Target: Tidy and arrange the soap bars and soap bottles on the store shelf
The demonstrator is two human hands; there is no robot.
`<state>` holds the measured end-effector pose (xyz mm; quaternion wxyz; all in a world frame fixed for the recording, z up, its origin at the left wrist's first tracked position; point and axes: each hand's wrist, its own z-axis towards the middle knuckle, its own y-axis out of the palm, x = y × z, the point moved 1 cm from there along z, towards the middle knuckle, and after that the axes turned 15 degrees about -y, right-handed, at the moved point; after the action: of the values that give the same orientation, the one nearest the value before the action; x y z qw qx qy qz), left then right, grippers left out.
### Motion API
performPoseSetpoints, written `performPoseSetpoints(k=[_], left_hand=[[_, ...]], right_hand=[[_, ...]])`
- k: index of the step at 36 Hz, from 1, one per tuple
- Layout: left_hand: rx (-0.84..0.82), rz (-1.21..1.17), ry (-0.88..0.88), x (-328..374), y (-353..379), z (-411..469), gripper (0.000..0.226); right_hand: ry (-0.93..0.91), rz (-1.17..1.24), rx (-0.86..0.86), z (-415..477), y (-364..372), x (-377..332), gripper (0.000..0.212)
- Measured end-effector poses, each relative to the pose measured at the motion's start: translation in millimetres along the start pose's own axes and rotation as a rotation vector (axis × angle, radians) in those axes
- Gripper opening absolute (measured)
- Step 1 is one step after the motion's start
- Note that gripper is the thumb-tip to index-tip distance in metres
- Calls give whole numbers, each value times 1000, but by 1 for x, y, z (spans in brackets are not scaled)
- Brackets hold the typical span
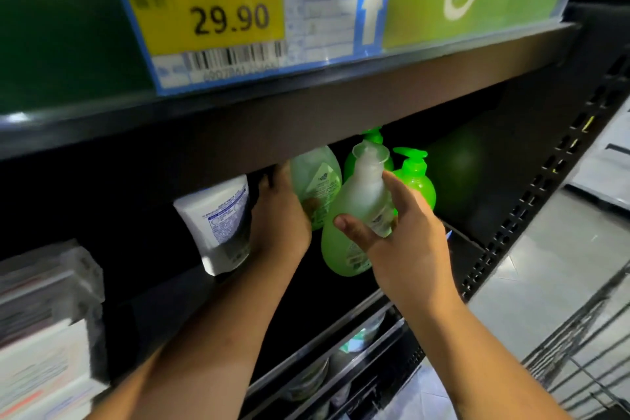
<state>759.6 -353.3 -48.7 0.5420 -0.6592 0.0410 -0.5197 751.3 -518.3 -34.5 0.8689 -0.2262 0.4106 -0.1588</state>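
The fingertips of the left hand [280, 215] are hidden behind a pale green bottle [315, 181], whose top is cut off by the shelf edge [306, 112] above. The small print on the price tag [218, 20] is blurred. The boxes [44, 334] at the left are smeared and cropped by the frame.

Just above both grips the upper shelf edge [306, 112] hangs low, leaving little headroom. Left of the left grip [279, 215] a white pouch [221, 222] blocks the way. Behind the right grip [405, 239] stand green pump bottles [417, 181]; right of them the shelf floor [467, 242] lies open.
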Motion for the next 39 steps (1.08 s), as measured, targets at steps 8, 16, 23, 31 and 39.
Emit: performPoseSetpoints(k=[8,16,23,31,39], left_hand=[[-23,-107,163,-54,-49,-60,33],[240,-364,-199,-88,-85,-44,82],[-57,-476,-217,-94,-71,-1,59],[-120,-490,-207,-101,-69,10,61],[19,-304,-205,-92,-99,-36,80]], right_hand=[[4,94,46,-5,3,-12,71],[-101,137,134,-9,13,-9,52],[-112,133,121,-8,15,-4,58],[44,75,48,-5,18,3,71],[88,-79,-78,-19,17,-16,94]])
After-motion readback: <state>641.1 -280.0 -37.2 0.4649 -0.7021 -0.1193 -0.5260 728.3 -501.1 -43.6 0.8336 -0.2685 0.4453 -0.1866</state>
